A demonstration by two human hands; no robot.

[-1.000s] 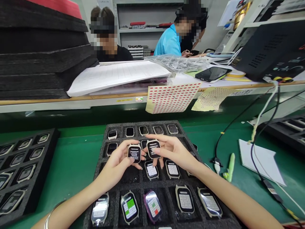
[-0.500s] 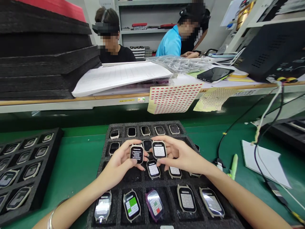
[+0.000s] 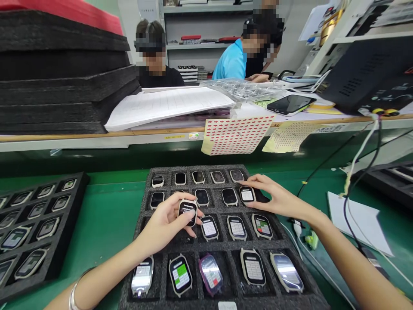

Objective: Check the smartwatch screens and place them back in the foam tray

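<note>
My left hand [image 3: 172, 217] is closed around a smartwatch [image 3: 188, 212] without a strap, thumb on its lit screen of white text on black. Over the right end of the second row, my right hand [image 3: 272, 196] pinches another smartwatch [image 3: 247, 194] by its top and bottom edges; its screen shows a white table. Below both hands lies a black foam tray [image 3: 226, 243] with watch heads in its pockets. Some have dark screens, others show white or green tables. One purple-cased watch [image 3: 211, 274] sits in the front row. The left hand covers part of the tray's left side.
A second foam tray of watches [image 3: 41, 228] lies at the left. Stacked black foam [image 3: 64, 82], papers [image 3: 171, 107] and a phone [image 3: 291, 104] rest on the raised shelf. Cables [image 3: 351, 185] hang at the right, near white paper [image 3: 358, 221]. Other people [image 3: 158, 73] sit across.
My right hand has moved right, away from the left hand, carrying its smartwatch to the second row's right end. My left hand stays nearly in place, its thumb now on the screen.
</note>
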